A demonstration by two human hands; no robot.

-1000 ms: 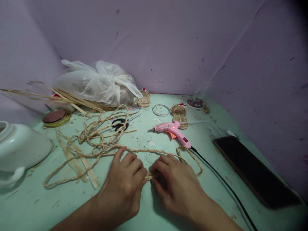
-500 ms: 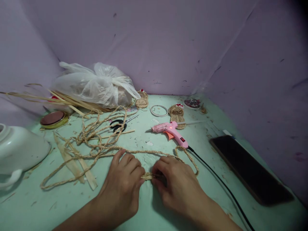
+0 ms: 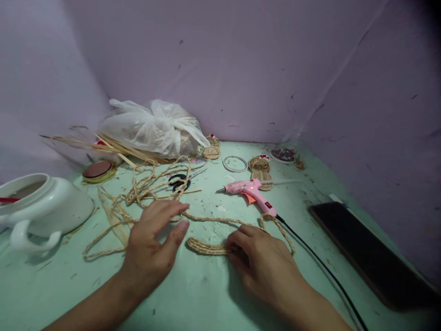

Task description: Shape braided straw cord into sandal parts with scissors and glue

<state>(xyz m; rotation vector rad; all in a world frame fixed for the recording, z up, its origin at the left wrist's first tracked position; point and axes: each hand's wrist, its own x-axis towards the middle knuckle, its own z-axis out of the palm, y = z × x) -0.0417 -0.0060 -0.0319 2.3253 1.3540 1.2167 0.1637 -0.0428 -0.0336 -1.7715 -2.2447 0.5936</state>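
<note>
A flat coiled strip of braided rope (image 3: 208,248) lies just above the green table, its rounded left end showing. My right hand (image 3: 260,257) pinches its right end, with the fingertips partly hidden. To the left of the strip, my left hand (image 3: 156,243) is open, thumb and fingers apart, holding nothing. A long braided cord (image 3: 215,219) runs behind both hands and joins a loose tangle (image 3: 138,188) at the left. Beyond my right hand lies a pink glue gun (image 3: 253,189), its nozzle pointing left and its switch lit red.
Black-handled scissors (image 3: 179,182), a white ring (image 3: 235,163), a woven slipper-shaped piece (image 3: 261,170) and a knotted plastic bag (image 3: 158,128) lie farther back. A white pot (image 3: 65,207) stands left. At right are a black phone (image 3: 372,253) and the gun's cable (image 3: 320,262).
My left hand has let go of the strip and moved left, opening its fingers and uncovering the strip's rounded end. My right hand keeps its grip. The view has shifted slightly left.
</note>
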